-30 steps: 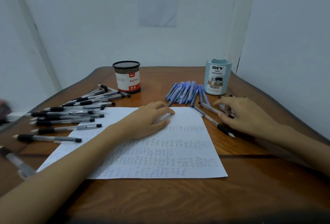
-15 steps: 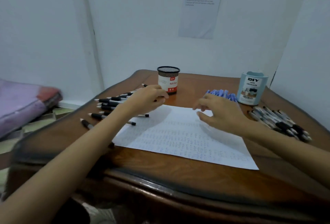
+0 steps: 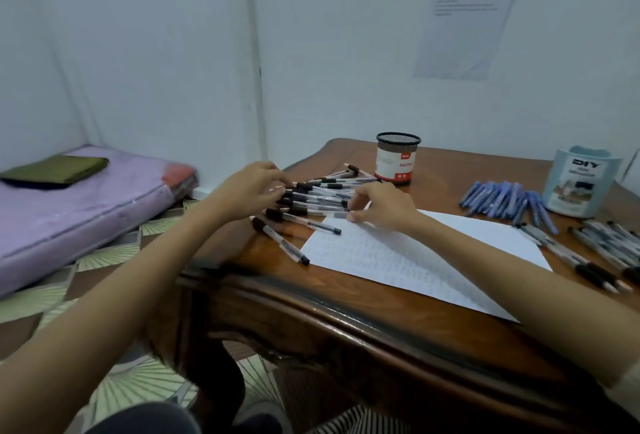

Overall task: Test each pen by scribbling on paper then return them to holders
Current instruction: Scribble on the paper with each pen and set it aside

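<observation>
A pile of clear pens with black caps [image 3: 313, 196] lies at the table's left side. My left hand [image 3: 251, 189] touches the capped ends of that pile with curved fingers. My right hand [image 3: 379, 205] presses against the pens' other ends from the right. Two more black-capped pens [image 3: 280, 243] lie loose in front of the pile. A white sheet of paper [image 3: 415, 250] covered in scribbles lies mid-table. A black mesh holder [image 3: 397, 162] stands behind the pile. A pale blue holder [image 3: 581, 180] stands at the far right.
Blue pens [image 3: 502, 201] lie in a heap beside the pale blue holder, and more black-capped pens [image 3: 602, 253] at the right edge. The wooden table's rim [image 3: 311, 298] curves in front. A purple mattress [image 3: 69, 205] lies on the floor to the left.
The view has swung left. My right hand has crossed over the paper to the left pile of black-capped pens, and my left hand has closed in on the same pile.
</observation>
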A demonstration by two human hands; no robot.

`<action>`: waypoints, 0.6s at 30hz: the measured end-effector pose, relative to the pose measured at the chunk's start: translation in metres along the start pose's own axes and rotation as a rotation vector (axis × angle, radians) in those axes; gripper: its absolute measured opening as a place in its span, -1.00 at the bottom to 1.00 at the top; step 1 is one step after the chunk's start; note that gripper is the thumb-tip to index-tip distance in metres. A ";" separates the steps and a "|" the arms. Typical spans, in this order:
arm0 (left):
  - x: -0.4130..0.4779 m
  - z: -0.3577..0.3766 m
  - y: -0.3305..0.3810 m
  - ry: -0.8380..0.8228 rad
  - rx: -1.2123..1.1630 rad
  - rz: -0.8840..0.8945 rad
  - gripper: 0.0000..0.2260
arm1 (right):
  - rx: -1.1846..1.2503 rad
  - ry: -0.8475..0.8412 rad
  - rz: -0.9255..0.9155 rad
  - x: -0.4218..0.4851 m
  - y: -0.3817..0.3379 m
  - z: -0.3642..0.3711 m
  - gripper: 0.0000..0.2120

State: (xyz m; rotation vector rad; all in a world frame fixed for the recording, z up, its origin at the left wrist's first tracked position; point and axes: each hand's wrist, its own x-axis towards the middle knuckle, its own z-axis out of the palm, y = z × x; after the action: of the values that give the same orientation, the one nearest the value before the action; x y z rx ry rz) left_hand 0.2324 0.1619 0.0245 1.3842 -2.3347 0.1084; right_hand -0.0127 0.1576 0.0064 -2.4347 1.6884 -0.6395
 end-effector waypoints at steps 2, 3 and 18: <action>0.002 0.002 0.002 -0.006 -0.019 0.003 -0.78 | 0.032 -0.020 0.011 -0.003 0.003 -0.005 -0.94; 0.004 0.004 0.005 -0.007 -0.028 0.010 -0.78 | 0.067 -0.037 0.020 -0.005 0.004 -0.008 -0.94; 0.073 0.045 0.138 -0.051 -0.179 0.416 -0.77 | 0.998 0.363 0.511 -0.126 0.112 -0.110 -0.76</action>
State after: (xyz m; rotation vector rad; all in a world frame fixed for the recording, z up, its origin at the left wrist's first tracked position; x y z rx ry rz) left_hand 0.0697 0.1587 0.0326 0.8139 -2.5714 -0.0156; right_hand -0.1907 0.2469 0.0347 -1.2024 1.4460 -1.4325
